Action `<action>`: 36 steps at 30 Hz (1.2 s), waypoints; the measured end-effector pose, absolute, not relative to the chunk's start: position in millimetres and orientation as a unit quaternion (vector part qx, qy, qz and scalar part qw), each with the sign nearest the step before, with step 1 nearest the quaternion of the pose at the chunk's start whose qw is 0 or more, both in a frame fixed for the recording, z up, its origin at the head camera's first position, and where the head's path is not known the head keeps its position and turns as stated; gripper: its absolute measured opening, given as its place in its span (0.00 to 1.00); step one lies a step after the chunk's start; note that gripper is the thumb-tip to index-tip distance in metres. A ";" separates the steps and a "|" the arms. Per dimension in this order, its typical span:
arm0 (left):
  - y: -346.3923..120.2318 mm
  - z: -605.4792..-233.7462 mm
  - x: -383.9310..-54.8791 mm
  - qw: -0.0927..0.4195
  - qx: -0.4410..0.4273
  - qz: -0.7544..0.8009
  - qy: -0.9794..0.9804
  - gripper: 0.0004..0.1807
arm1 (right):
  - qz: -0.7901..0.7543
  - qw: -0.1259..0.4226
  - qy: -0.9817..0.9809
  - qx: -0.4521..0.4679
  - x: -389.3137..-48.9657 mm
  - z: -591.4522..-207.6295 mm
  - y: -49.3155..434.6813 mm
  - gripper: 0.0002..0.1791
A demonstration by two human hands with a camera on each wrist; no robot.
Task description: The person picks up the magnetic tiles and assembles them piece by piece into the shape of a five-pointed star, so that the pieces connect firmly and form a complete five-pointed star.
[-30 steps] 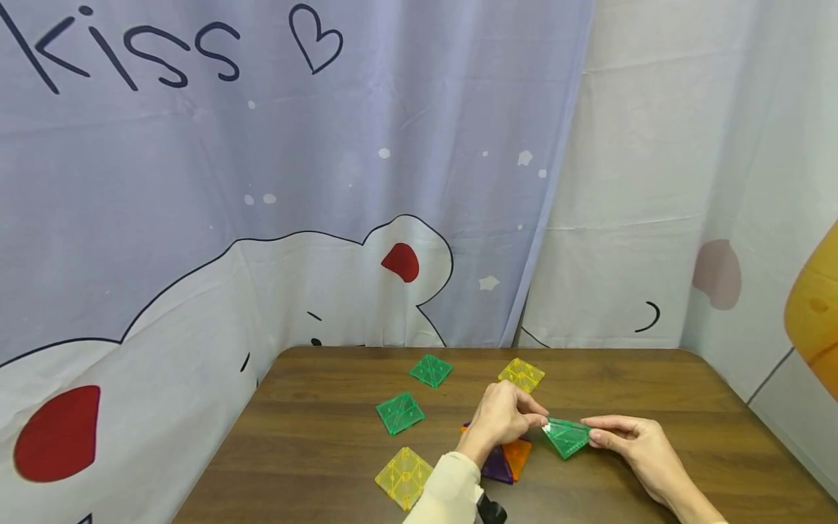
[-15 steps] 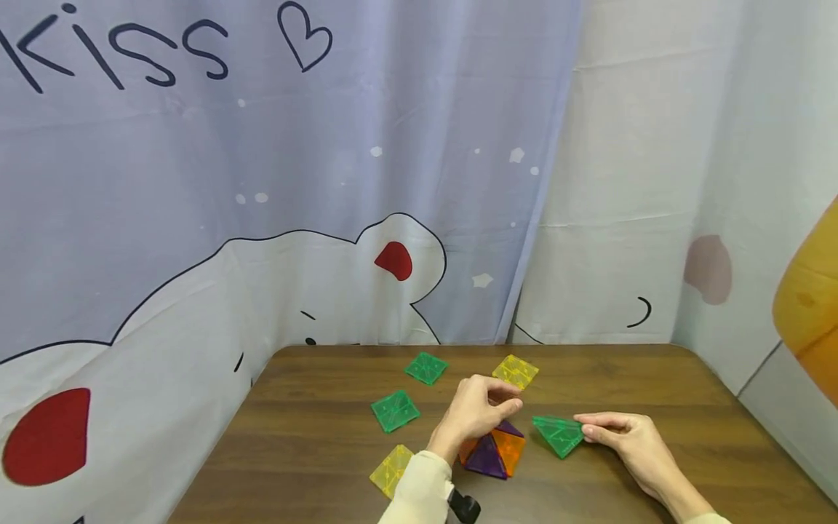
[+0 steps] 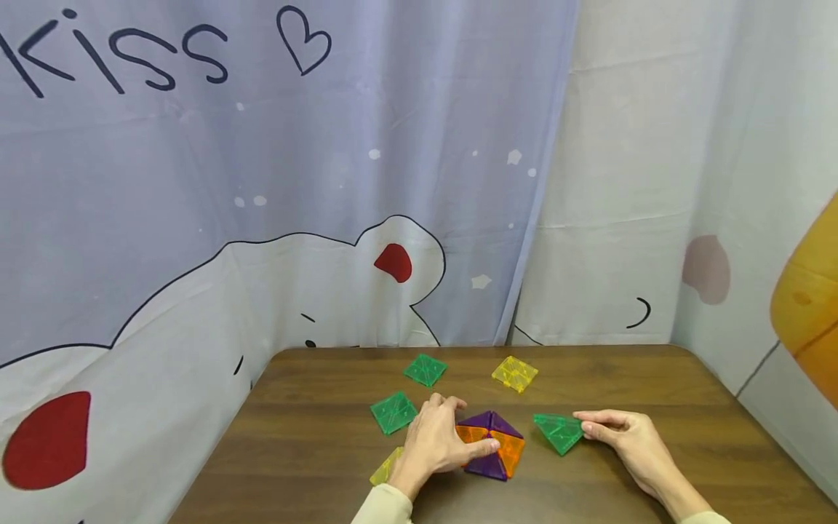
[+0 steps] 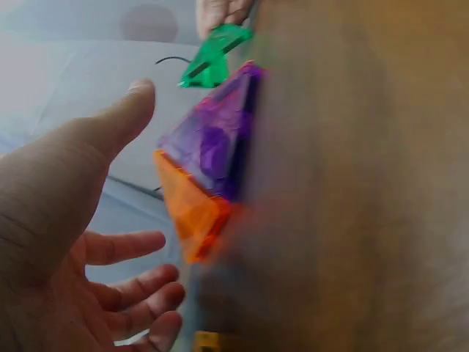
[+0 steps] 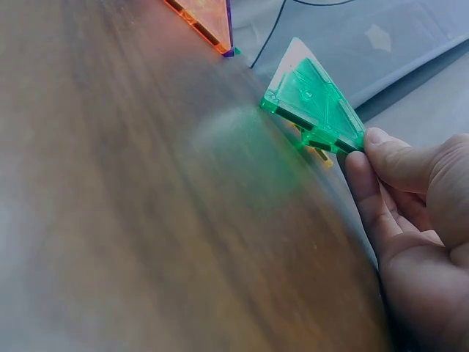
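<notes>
Your left hand (image 3: 435, 440), thumb and fingers spread, gripping nothing, frames the orange-and-purple magnetic-tile pyramid (image 3: 505, 447) on the table (image 3: 563, 502), likely to steady it. Your right hand (image 3: 618, 437) pinches the green triangular piece (image 3: 559, 433) at one corner, probably keeping edges free. Farther: green square tile (image 3: 425, 370), yellow square tile (image 3: 515, 373).

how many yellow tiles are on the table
2. One, the far yellow tile, lies near the far edge of the table; the near yellow tile is partly covered by the left hand, which may hide others.
</notes>
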State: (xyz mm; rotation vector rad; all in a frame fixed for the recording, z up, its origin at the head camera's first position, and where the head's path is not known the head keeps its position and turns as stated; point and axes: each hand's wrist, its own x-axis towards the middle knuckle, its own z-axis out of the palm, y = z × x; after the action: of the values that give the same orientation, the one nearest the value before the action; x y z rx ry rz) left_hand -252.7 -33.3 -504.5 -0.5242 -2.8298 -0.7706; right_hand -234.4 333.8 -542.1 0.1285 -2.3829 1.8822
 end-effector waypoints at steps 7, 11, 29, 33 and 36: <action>-19.3 -515.2 -247.9 0.071 -0.185 -0.245 -0.949 0.46 | 0.630 0.034 -0.774 0.045 -238.2 -542.8 324.3 0.20; -14.3 -516.6 -249.5 0.067 -0.214 -0.264 -0.938 0.38 | 0.632 0.026 -0.774 0.041 -238.5 -542.6 318.8 0.18; -0.5 -518.9 -254.9 0.037 -0.304 -0.326 -0.894 0.29 | 0.617 0.033 -0.784 0.063 -237.3 -539.5 313.1 0.18; 0.0 -519.3 -255.4 0.038 -0.318 -0.316 -0.893 0.29 | 0.619 0.036 -0.780 0.088 -237.3 -541.7 311.0 0.18; 0.2 -519.2 -254.5 0.037 -0.321 -0.313 -0.893 0.29 | 0.621 0.033 -0.777 0.095 -236.7 -542.6 309.7 0.18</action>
State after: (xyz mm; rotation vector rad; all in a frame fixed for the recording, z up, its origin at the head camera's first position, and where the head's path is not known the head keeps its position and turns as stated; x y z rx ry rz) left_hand -254.5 0.2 -519.2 -0.9864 -2.7415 -0.9595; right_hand -236.7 309.7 -542.6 0.2935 -2.3922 1.9106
